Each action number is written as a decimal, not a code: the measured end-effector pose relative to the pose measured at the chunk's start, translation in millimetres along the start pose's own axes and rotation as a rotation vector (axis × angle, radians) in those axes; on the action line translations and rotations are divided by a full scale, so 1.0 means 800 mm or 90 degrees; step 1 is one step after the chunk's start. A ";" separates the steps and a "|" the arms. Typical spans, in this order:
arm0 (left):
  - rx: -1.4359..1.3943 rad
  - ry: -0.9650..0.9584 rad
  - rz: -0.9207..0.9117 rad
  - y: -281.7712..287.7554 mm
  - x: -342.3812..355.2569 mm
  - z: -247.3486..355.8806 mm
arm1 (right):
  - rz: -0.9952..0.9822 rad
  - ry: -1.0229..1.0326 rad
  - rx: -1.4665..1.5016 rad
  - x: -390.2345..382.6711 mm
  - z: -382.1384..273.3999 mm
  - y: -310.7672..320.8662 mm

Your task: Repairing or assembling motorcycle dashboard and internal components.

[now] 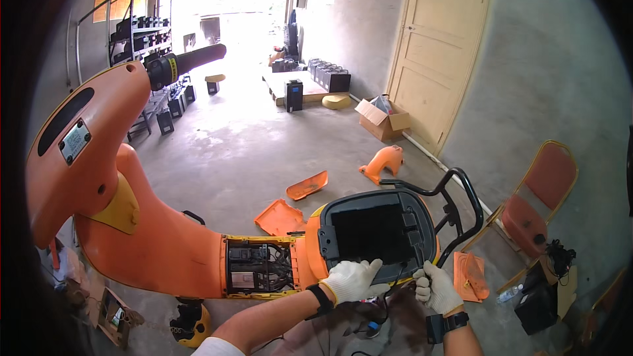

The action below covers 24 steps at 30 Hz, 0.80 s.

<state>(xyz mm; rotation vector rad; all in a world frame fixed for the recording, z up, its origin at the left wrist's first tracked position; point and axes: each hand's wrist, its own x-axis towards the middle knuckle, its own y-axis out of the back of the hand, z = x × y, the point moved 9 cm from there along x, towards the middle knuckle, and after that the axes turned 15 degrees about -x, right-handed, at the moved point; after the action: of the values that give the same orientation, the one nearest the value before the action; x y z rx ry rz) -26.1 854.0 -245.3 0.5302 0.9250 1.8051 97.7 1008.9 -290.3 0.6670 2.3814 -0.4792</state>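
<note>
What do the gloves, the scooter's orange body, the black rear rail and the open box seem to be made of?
Gloves: matte off-white fabric, probably knitted, with soft creases.
Orange body: likely smooth satin plastic, from its moulded curves; painted metal is possible.
Rail: likely metal tube, glossy black; its bends carry highlights.
Box: matte brown cardboard; thin flaps stand folded out.
</note>
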 end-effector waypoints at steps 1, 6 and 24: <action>0.011 0.014 0.002 -0.003 0.000 -0.001 | -0.038 0.003 0.002 0.001 0.001 -0.007; 0.034 0.008 0.056 -0.005 0.005 -0.004 | 0.038 0.050 0.054 0.005 0.005 -0.001; -0.058 -0.062 0.139 0.003 0.002 0.000 | 0.264 0.110 0.184 0.007 0.017 -0.035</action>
<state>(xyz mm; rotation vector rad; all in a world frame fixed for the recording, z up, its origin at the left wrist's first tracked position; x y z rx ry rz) -28.4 855.3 -243.5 0.6760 0.7368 1.9872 84.4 981.8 -299.7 1.3455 2.2591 -0.6050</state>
